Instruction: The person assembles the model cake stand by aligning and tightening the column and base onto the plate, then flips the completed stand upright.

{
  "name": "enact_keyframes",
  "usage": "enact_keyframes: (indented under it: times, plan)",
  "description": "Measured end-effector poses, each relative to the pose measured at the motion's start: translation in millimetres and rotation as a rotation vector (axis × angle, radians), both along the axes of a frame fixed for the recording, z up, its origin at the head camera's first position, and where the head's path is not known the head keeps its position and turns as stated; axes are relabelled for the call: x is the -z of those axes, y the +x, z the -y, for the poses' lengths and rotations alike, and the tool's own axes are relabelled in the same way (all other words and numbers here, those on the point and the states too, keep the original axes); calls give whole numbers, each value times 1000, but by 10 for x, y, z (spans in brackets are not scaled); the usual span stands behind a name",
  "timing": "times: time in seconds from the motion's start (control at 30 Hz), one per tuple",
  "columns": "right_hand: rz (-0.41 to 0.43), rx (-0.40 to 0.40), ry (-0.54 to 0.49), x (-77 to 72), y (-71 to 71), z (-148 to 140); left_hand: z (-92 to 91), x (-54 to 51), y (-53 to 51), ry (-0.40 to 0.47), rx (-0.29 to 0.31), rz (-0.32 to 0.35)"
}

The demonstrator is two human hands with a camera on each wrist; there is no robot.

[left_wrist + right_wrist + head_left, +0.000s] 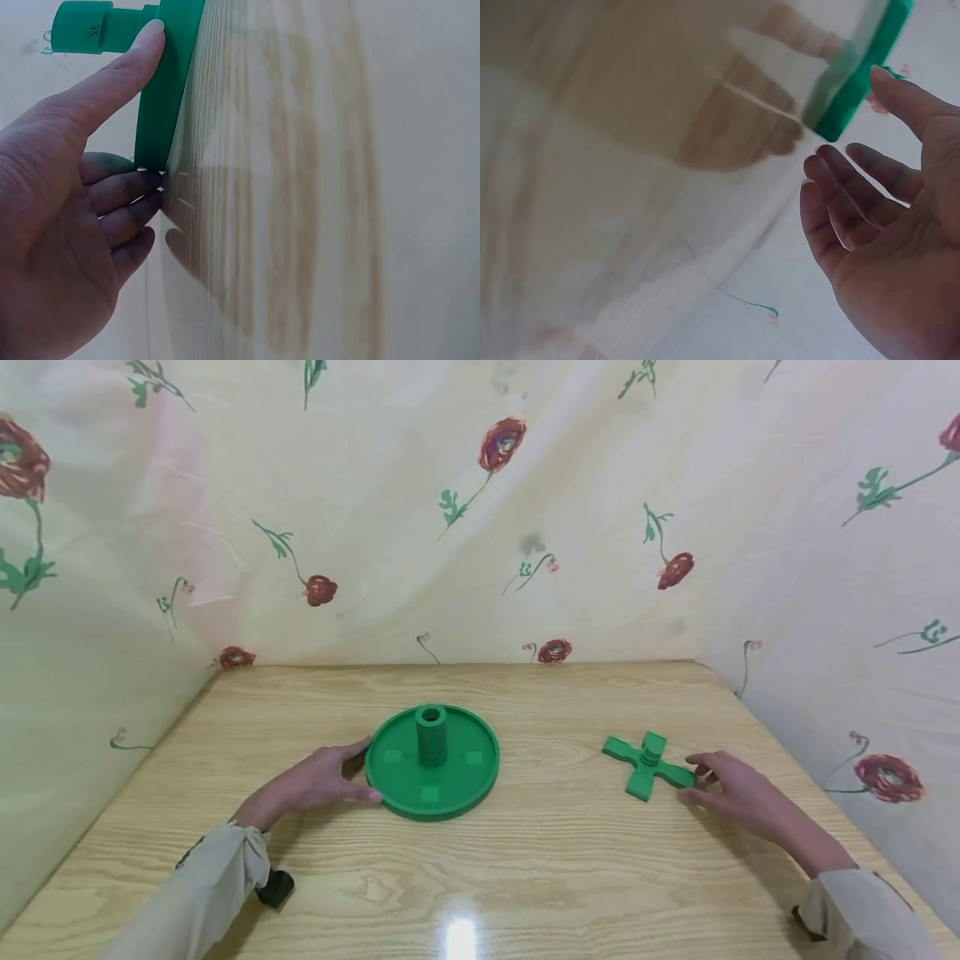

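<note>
A round green tray-like disc (405, 793) with a raised rim and an upright hollow post (431, 739) lies left of the table's middle. My left hand (326, 777) touches its left edge, thumb at the near side and fingers farther back; in the left wrist view the hand (67, 202) has its thumb on the green disc (161, 97). Farther right lies a flat green cross-shaped piece (641, 783) with a short threaded stub at its centre. My right hand (731, 793) is at the cross's right arm, fingers bent loosely around its end; in the right wrist view the thumb is beside the green arm (847, 105).
The wooden table (540, 877) runs back to a flowered cloth (390, 510) that hangs behind and along both sides. Black objects (276, 889) show at the wrists by the sleeves. A bright light reflection lies near the table's front.
</note>
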State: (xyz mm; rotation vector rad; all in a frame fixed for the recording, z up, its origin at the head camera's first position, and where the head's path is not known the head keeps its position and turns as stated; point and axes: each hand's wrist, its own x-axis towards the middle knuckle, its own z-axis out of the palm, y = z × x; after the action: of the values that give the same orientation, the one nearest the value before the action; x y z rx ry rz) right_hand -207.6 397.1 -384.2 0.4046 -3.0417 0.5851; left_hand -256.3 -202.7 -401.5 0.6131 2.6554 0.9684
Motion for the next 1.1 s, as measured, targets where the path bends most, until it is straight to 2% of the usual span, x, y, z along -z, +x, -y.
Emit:
enact_keyframes:
  times: [0.13,0.43,0.67,0.8,0.93,1.1]
  plan:
    - [-6,6,33,31,-24,-24,-8,-17,-6,-7,5,0]
    - [-81,-32,51,89,-54,-28,-2,-19,2,-6,2,-6]
    - [-48,-5,21,78,-46,14,-6,-20,9,-7,5,-3]
    - [-64,3,-15,44,-26,69,7,-25,13,6,8,-1]
    - [-145,-9,-60,17,20,125,9,-18,14,9,11,-2]
    - [-334,-57,-84,2,59,219,7,-20,18,10,7,0]
